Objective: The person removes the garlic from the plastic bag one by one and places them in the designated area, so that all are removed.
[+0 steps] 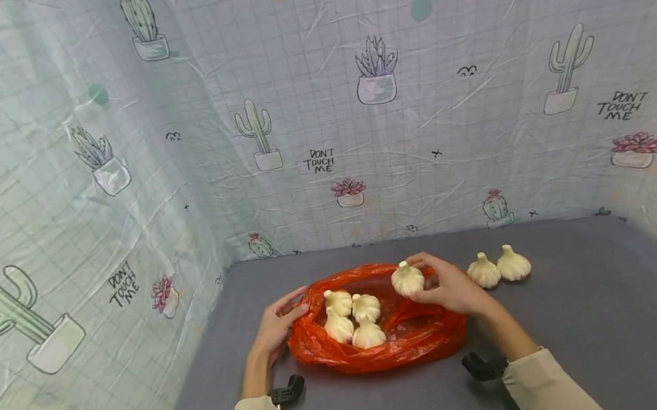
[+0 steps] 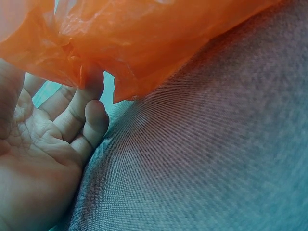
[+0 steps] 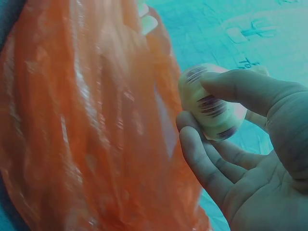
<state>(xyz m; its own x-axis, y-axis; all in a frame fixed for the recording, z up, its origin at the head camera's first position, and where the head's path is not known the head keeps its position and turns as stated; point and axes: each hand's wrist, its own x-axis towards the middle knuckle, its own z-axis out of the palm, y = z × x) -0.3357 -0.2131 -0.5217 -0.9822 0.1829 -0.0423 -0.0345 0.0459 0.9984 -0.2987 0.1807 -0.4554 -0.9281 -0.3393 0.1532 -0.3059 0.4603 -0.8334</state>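
A red plastic bag (image 1: 380, 357) lies spread open on the table, with several garlic bulbs (image 1: 340, 327) in its left half. My left hand (image 1: 276, 326) grips the bag's left edge; in the left wrist view its fingers (image 2: 72, 108) curl up against the orange-looking plastic (image 2: 139, 43), which hides the fingertips. Over the right part of the bag's mouth, my right hand (image 1: 448, 286) pinches one garlic bulb (image 1: 407, 279) between thumb and fingers. The right wrist view shows this bulb's purple-streaked side (image 3: 211, 103) beside the bag wall.
Two more garlic bulbs (image 1: 499, 267) stand side by side on the grey table (image 1: 587, 323), to the right of the bag. A cactus-print curtain (image 1: 316, 109) rises behind the table and along both sides. Dark wrist devices (image 1: 287, 392) sit at both cuffs.
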